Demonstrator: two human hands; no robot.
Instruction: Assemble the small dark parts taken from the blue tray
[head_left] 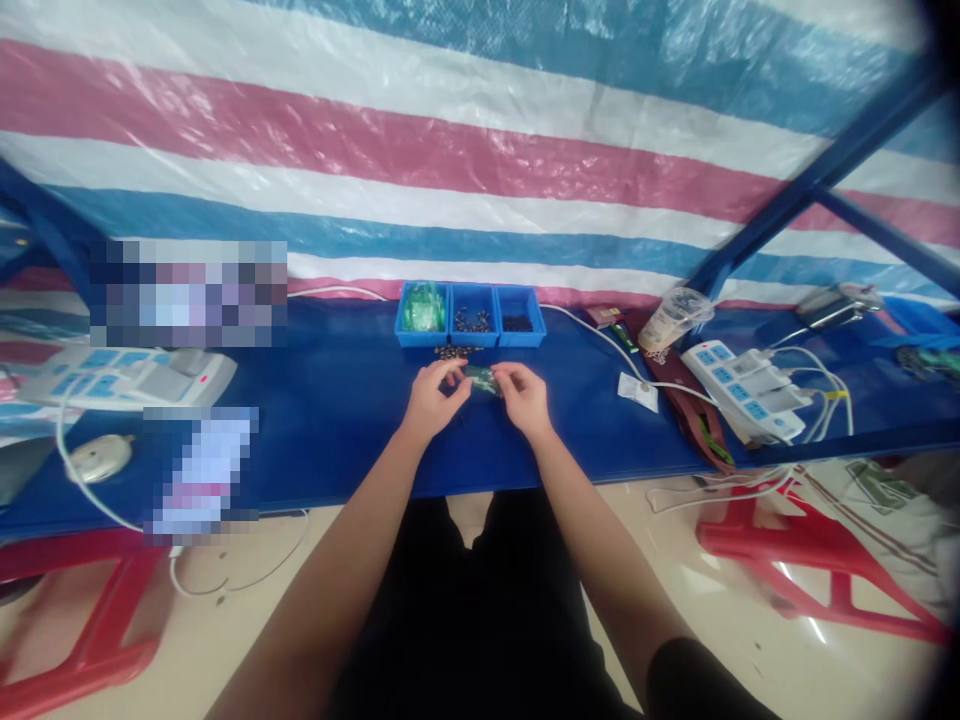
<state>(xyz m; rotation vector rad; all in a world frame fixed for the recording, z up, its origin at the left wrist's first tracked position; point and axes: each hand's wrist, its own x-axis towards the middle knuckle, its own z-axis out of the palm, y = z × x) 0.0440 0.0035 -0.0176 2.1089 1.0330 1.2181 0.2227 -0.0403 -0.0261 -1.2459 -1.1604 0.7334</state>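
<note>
Head view: small green piece held between both hands, over the blue table, just in front of the three joined blue bins. Looks flattish, longer than deep, mottled: dull dark green with paler flecks; blur and fingertips hide its ends and finer markings. Left hand has thumb and fingers drawn in narrowly on its left end; right hand pinches the right end, thumb and fingertips close together. Small dark pile near the left fingers, up against the bins. Left bin carries glossy, clear-wrapped green stuff, brighter than the held piece; middle bin small dark-and-light bits; right bin dark bits, too small to tell.
</note>
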